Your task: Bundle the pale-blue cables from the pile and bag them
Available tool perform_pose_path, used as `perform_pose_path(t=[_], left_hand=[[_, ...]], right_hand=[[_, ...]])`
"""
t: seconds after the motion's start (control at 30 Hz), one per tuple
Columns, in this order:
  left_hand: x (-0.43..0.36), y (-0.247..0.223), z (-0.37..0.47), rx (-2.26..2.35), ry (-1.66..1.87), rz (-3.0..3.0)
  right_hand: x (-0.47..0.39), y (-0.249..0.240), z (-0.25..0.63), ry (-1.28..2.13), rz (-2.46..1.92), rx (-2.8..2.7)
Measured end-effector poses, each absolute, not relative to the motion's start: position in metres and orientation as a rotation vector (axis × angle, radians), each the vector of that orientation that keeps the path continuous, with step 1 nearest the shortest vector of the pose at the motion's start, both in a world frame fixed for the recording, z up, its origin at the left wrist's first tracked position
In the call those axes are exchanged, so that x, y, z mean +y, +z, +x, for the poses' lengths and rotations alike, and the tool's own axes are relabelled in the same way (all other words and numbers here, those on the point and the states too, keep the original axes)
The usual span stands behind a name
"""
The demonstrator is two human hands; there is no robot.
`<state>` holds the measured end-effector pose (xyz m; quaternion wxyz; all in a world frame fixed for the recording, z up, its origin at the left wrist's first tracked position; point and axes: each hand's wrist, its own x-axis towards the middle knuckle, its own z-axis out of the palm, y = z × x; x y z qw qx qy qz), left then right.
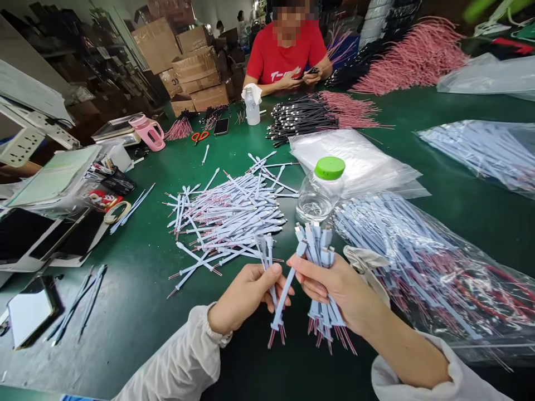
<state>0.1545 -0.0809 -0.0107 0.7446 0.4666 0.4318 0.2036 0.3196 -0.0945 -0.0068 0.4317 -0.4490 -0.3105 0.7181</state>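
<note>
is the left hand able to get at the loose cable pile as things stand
Probably yes: the loose cable pile lies just ahead of the left hand, nothing visible blocking the way, though that hand already holds some cables.

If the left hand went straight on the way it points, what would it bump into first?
Most likely the right hand and the cable bundle it grips, just past the left hand; exact depth is hard to judge.

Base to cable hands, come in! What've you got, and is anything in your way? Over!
Left grip: a few pale cables. Right grip: thicker bundle, connectors up, wire ends down. Nothing seen blocking; green-lidded jar just beyond, loose cable pile ahead.
</note>
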Motion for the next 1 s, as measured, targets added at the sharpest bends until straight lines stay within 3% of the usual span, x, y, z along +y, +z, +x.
perform_pose_path(t=[0.43,1.0], left_hand=[[-0.081,0.001,0.15,0.812,0.332,1.019],[-0.08,-0.008,0.15,0.959,0.191,1.2]], right_hand=[[-0.09,-0.001,0.33,1.847,-0.928,-0.649],[-0.079,-0.009,0.342,1.363,-1.067,-0.644]])
